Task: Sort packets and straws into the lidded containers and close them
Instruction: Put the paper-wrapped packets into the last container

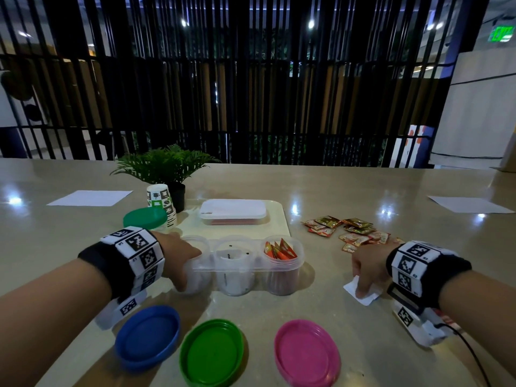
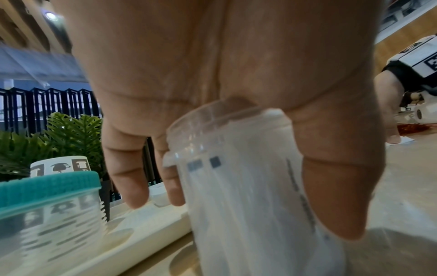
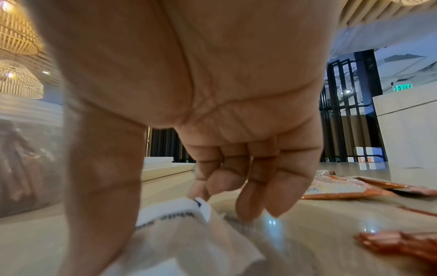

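the left hand (image 1: 181, 261) is gripping the clear 3-cup container (image 1: 243, 263) at centre frame while the right hand (image 1: 368, 270) is pinching a white packet (image 1: 363, 296) at lower right — next it likely needs lifting into a cup.

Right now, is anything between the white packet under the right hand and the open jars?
Nothing visible. The right hand pinches the white packet; bare table lies between it and the jars, whose lids are off.

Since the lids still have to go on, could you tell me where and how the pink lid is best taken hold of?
Take the pink lid by its raised rim, from above with thumb and fingers on opposite edges. It lies flat on the table, hollow side up, so only the rim offers a hold. The right hand is nearer.
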A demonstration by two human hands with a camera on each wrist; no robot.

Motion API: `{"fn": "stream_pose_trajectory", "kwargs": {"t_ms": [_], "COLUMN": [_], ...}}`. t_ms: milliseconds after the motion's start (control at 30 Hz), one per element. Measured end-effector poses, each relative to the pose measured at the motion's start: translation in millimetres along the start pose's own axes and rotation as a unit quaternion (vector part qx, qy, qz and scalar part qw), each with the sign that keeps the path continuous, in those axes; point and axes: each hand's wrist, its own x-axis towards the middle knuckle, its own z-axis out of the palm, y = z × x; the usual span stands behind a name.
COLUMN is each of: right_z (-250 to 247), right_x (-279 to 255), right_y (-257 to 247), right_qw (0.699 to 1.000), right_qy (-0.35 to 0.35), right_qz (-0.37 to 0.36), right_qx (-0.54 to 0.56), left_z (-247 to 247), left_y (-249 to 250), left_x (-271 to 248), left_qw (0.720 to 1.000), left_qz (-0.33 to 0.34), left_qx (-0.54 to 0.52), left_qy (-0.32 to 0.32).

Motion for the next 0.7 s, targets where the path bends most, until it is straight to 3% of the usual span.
{"fn": "stream_pose_trajectory", "kwargs": {"t_ms": [267, 333, 567, 700], "right_z": [3.1, -0.1, -52.4, -73.6], "right_x": [-2.2, -1.8, -20.3, -35.9], "right_y": [-6.1, -9.4, -34.0, -67.4], "right_qw": [1.000, 0.997, 0.961, 0.925], "right_qy": [0.019, 0.020, 0.157, 0.187], "right_qz": [-0.010, -0.017, -0.117, -0.183], "right_qx": [0.008, 0.072, 0.194, 0.277], "left_z": [0.0, -0.2, -0.9, -2.9], "left_y": [-1.7, -1.5, -3.7, -7.8], "left_x": [-1.8, -2.6, -10.7, -18.1], "left_qw": [1.000, 1.000, 0.999, 0.995], "left_qz": [0.002, 0.005, 0.020, 0.048], "left_qx": [-0.004, -0.009, -0.040, -0.080], "left_qy": [0.004, 0.004, 0.010, 0.031]}}
